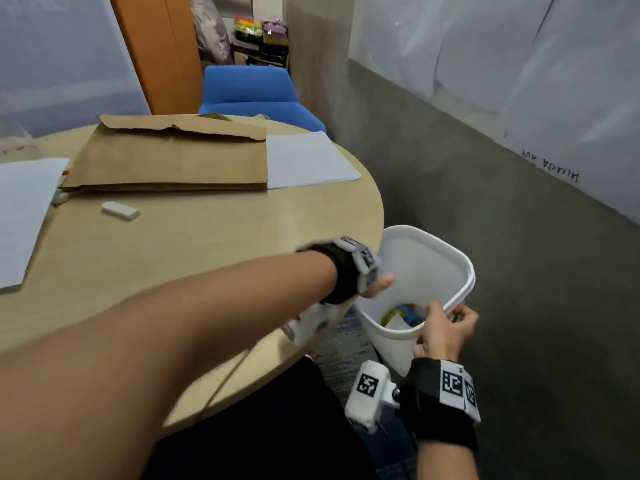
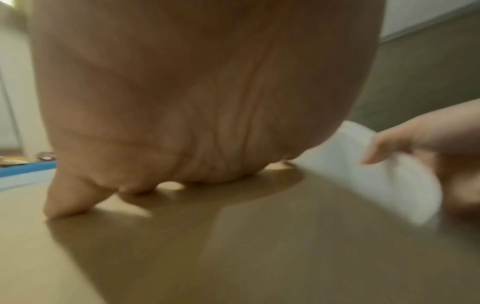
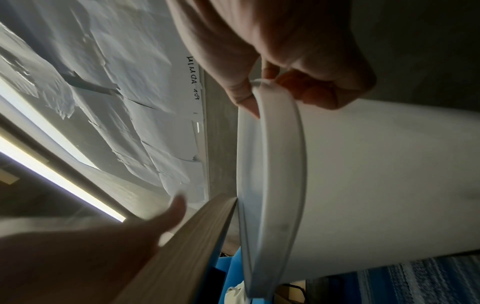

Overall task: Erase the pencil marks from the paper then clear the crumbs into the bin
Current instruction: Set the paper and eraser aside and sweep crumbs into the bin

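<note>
My left hand (image 1: 380,284) reaches across the round wooden table (image 1: 214,244) to its right edge, fingers straight, its side resting on the tabletop (image 2: 259,246) beside the bin. The white bin (image 1: 433,261) is tilted with its rim against the table edge (image 3: 197,236). My right hand (image 1: 446,329) pinches the near rim of the bin (image 3: 275,127), thumb inside. A white eraser (image 1: 120,211) lies loose on the table. One white paper (image 1: 20,209) lies at the left and another sheet (image 1: 308,161) at the far right. No crumbs can be made out; the left wrist view is blurred.
A brown paper bag (image 1: 166,157) lies flat across the back of the table. A blue chair (image 1: 252,95) stands behind it. Some colourful rubbish (image 1: 403,315) sits in the bin's bottom. A grey wall (image 1: 485,202) with plastic sheeting runs along the right.
</note>
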{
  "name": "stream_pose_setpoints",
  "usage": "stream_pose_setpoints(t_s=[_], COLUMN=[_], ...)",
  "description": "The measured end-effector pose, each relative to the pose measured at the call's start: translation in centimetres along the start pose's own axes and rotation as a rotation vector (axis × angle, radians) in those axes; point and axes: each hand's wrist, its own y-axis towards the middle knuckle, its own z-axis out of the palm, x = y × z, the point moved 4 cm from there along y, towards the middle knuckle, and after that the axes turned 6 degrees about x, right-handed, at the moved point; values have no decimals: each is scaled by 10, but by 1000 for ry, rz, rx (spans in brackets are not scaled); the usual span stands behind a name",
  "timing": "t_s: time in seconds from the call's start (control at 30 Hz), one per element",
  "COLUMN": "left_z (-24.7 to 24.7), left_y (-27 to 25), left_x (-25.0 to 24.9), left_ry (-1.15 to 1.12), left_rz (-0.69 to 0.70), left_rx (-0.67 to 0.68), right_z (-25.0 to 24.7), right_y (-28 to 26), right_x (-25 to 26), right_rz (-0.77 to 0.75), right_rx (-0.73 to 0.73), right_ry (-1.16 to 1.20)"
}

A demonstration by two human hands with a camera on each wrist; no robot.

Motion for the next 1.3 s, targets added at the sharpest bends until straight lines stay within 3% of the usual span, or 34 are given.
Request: stream_pose_setpoints(t_s=[0.1,0.2,0.27,0.4,0.5,0.7,0.8,0.9,0.97,1.0,1.07,1.17,1.23,1.3], left_z=[22,4,-21,-63,-70,-71,-47,-12,-3,-7,-29,-57,-65,-67], left_y=[7,32,51,86,100,110,88,56,36,28,34,64,87,100], left_x=[-53,-57,-26,69,120,126,75,1,-34,-41,-39,24,81,121], left_ry=[5,-40,-14,265,203,265,247,289,267,137,-32,83,185,214], left_rz=[236,331,256,-20,-199,-302,-202,153,328,376,404,146,-87,-229], left_rx=[128,35,-58,-95,-94,-67,-40,39,247,329,213,14,-17,-34], right_z=[-1,-5,-6,-4,0,3,3,2,1,1,0,-2,-2,-1], right_y=[-3,2,6,13,21,26,23,21,20,19,18,18,18,19], right_x=[5,4,3,0,-3,-5,-2,-8,-12,-12,-10,-7,-4,-2], right_rz=[10,-10,-24,-17,-28,-78,-84,-72,-53,-52,-41,-48,-48,-40], right_rx=[36,27,14,15,7,-14,-5,-6,-17,-20,-16,-10,-9,-15], right_ry=[0,-34,-38,-12,-7,-16,41,47,33,30,47,92,91,94])
